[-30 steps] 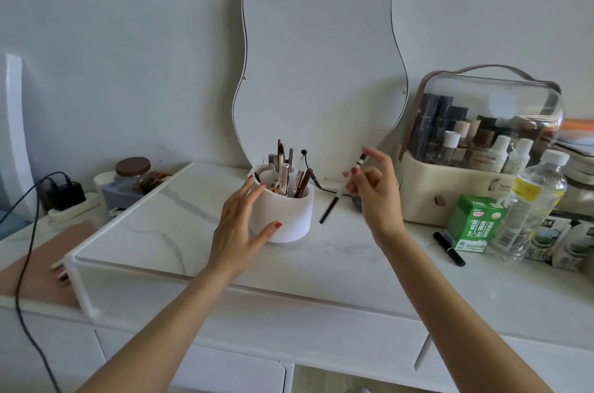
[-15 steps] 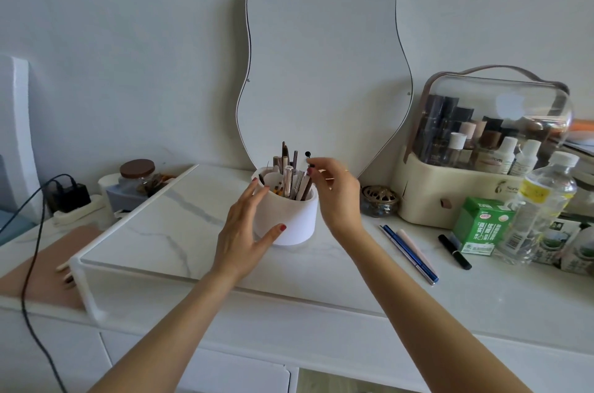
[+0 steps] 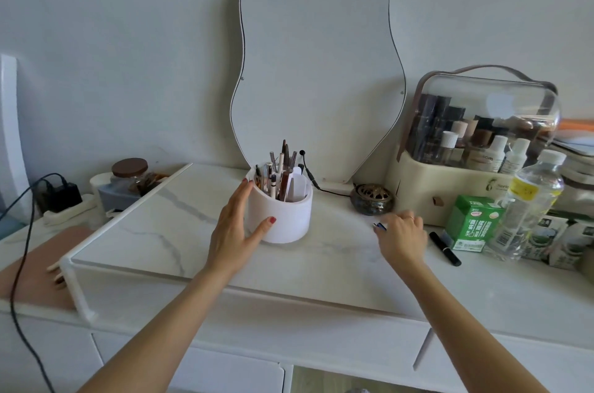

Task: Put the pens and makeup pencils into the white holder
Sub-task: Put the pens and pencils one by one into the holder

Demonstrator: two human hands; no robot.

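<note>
The white holder (image 3: 283, 219) stands on the marble riser, filled with several pens, pencils and brushes (image 3: 279, 174). My left hand (image 3: 236, 225) cups its left side, thumb pressed on the front wall. My right hand (image 3: 401, 232) is down on the tabletop to the right, fingers curled over the blue pens (image 3: 379, 226); only a dark blue tip pokes out by my fingertips, so the grip is hidden. A black pen (image 3: 445, 248) lies just right of that hand.
Behind the holder leans a wavy mirror (image 3: 318, 71) with a black cable. A dark metal bowl (image 3: 373, 200), cosmetics case (image 3: 475, 174), green carton (image 3: 472, 222) and water bottle (image 3: 530, 203) crowd the right. Left side has a jar (image 3: 130, 174) and charger (image 3: 61, 196).
My right hand dropped a pencil into the holder, then swung right and down onto the blue pens. The left hand stayed on the holder.
</note>
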